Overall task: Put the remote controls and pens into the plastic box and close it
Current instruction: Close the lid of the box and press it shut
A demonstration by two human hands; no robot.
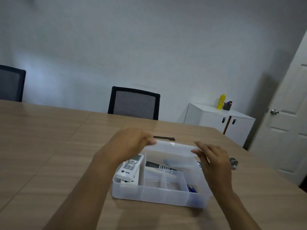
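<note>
A clear plastic box (149,195) with inner dividers stands on the wooden table (49,146). A white remote control (130,168) leans in its left compartment, and a black remote control (160,166) lies in the back section. Blue pens (192,189) rest in the right compartment. The translucent lid (174,148) is raised, tilted over the back of the box. My left hand (131,143) grips the lid's left end and my right hand (214,161) grips its right end.
A small dark strip (164,138) lies on the table behind the box, and a metal object (233,162) sits right of my right hand. Two black chairs (134,103) stand beyond the table. A white cabinet (219,120) and a door (285,113) are at right.
</note>
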